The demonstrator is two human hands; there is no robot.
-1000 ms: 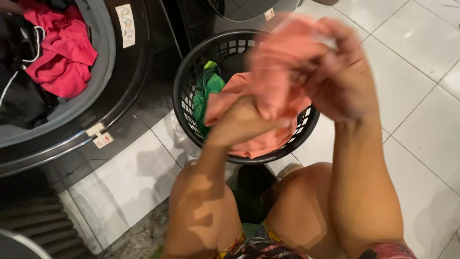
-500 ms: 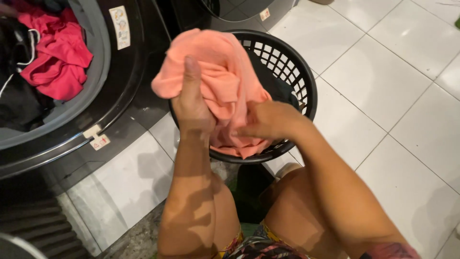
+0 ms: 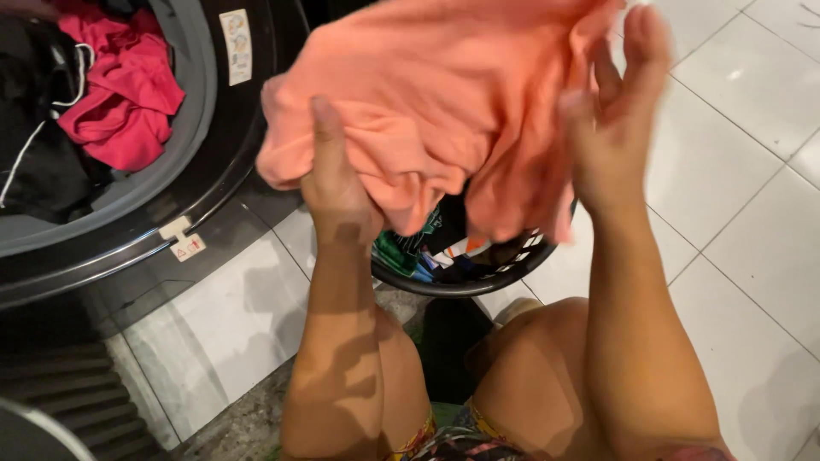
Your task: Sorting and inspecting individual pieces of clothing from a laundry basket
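Note:
An orange-pink garment (image 3: pixel 436 111) is lifted up in front of me, above a black laundry basket (image 3: pixel 478 282). My left hand (image 3: pixel 337 183) grips its lower left edge in a closed fist. My right hand (image 3: pixel 615 128) is against the cloth's right side with its fingers spread and blurred; I cannot tell whether it holds the cloth. Several dark and green clothes (image 3: pixel 418 248) show in the basket below the garment.
An open front-loading washer drum (image 3: pixel 145 183) at the left holds a pink-red garment (image 3: pixel 120 94) and black clothes (image 3: pixel 34 145). The floor is white tile (image 3: pixel 743 205). My bare knees (image 3: pixel 530 376) are below the basket. A dark grille (image 3: pixel 60 401) lies at lower left.
The garment has come up out of the basket and closer to the camera. My right hand moved from under the cloth to its right side and spread its fingers.

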